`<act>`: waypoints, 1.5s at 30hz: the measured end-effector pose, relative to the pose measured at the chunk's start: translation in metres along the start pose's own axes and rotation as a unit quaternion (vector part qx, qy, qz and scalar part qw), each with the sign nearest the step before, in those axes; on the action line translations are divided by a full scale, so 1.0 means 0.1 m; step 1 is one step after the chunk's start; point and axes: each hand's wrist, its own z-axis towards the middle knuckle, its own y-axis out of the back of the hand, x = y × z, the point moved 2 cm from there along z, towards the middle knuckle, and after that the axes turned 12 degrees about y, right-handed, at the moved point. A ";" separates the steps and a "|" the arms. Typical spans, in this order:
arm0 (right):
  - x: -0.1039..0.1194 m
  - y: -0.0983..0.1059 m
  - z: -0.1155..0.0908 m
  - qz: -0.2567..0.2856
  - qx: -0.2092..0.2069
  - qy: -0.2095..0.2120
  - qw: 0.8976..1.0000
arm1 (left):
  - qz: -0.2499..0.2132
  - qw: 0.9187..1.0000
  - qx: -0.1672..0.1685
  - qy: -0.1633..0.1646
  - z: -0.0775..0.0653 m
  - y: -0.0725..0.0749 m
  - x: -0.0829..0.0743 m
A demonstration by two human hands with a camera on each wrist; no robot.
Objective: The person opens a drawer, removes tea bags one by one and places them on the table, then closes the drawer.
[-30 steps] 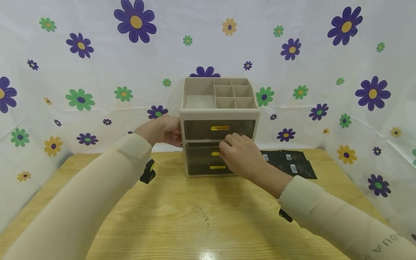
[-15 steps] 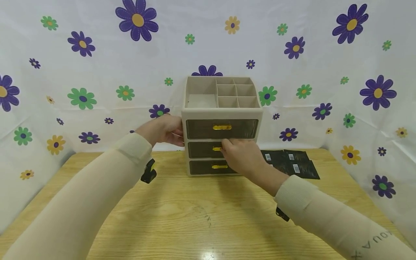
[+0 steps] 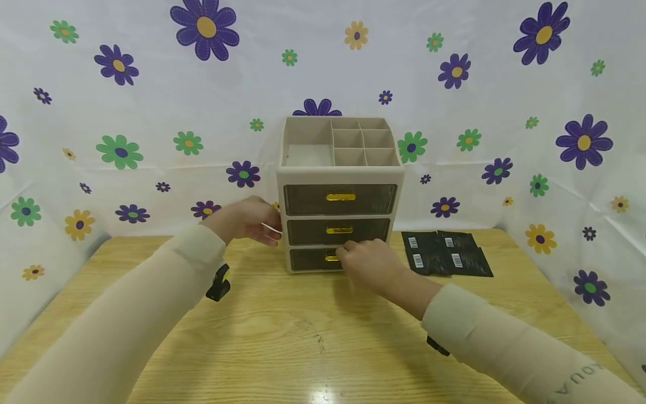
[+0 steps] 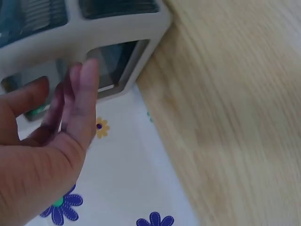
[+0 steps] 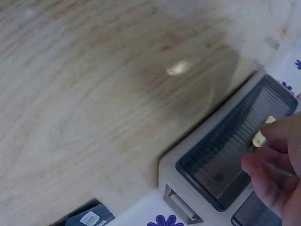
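A beige desk organizer [image 3: 341,177] with three dark see-through drawers and gold handles stands on the wooden table. Its top is divided into compartments. My right hand [image 3: 375,264] is at the bottom drawer [image 3: 310,260]. In the right wrist view, thumb and finger pinch that drawer's gold handle [image 5: 261,136], partly covering it. The drawer looks flush with the frame. My left hand [image 3: 249,220] is beside the organizer's left side. The left wrist view shows its fingers [image 4: 84,101] fairly straight with nothing held; whether they touch the side I cannot tell.
Several flat black packets [image 3: 426,247] with white barcode labels lie on the table [image 3: 282,325], right of the organizer. A white flowered cloth [image 3: 333,73] hangs close behind and at both sides.
My right hand has moved down from the middle drawer, which slid in, to the bottom drawer's handle. My left hand has dropped lower along the organizer's left side.
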 end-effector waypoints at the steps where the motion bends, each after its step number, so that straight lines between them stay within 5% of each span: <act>1: 0.00 -0.01 0.00 -0.005 0.008 -0.002 1.000 | 0.010 1.000 -0.003 0.001 0.01 -0.02 0.02; 4: 0.02 -0.05 0.02 -0.025 0.015 -0.002 1.000 | 0.010 1.000 -0.010 0.007 0.05 -0.06 0.06; 12: 0.06 -0.18 0.13 -0.123 -0.048 0.071 0.989 | -0.025 0.999 -0.021 0.012 0.20 -0.15 0.08; 19: 0.03 -0.20 0.16 -0.100 -0.012 0.078 0.992 | -0.028 0.999 -0.035 0.030 0.27 -0.17 0.11; 31: 0.04 -0.19 0.18 -0.125 -0.008 0.104 0.987 | -0.026 0.998 -0.041 0.035 0.20 -0.20 0.08; 45: 0.11 -0.13 0.07 -0.111 -0.070 0.123 0.984 | -0.029 0.998 -0.033 0.034 0.19 -0.22 0.06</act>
